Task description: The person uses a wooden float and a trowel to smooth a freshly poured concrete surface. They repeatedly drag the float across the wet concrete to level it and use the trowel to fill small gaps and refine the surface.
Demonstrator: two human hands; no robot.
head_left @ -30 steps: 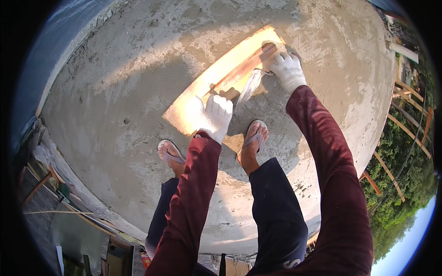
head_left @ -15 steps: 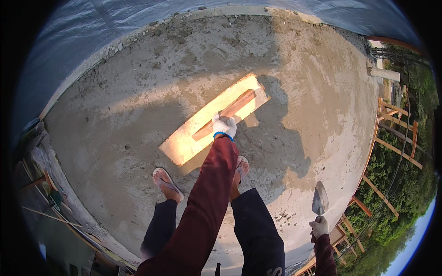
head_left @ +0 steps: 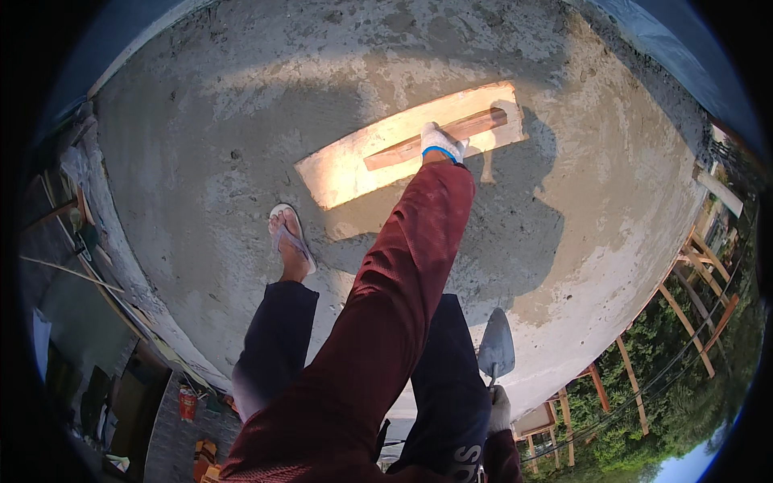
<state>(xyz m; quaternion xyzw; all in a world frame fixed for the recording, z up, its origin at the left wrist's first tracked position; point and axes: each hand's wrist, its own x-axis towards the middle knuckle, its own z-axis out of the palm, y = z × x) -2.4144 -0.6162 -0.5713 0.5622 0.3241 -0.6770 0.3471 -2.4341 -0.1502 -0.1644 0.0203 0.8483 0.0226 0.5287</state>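
Observation:
My left hand (head_left: 443,145), in a white knitted glove with a blue cuff, is closed around the wooden handle (head_left: 388,154) of a long wooden float (head_left: 342,173). The board lies slanted on the grey, damp-looking cement surface (head_left: 193,169), its right end farther away. Low at the right, my gloved right hand (head_left: 500,409) grips a pointed trowel (head_left: 497,346) held blade up, beside my right trouser leg. Most of the trowel's handle is hidden in that hand.
My left foot (head_left: 288,233) in a flip-flop stands on the cement. Blue sheeting (head_left: 676,48) borders the far side. Wooden poles (head_left: 684,318) and greenery lie beyond the right edge. A short pale post (head_left: 719,191) juts out there. Boards and clutter lie beyond the left edge.
The float, with my left hand on it, has shifted farther away and rightward in view, turning flatter. The trowel in my right hand has come inward to the left. My view has also moved.

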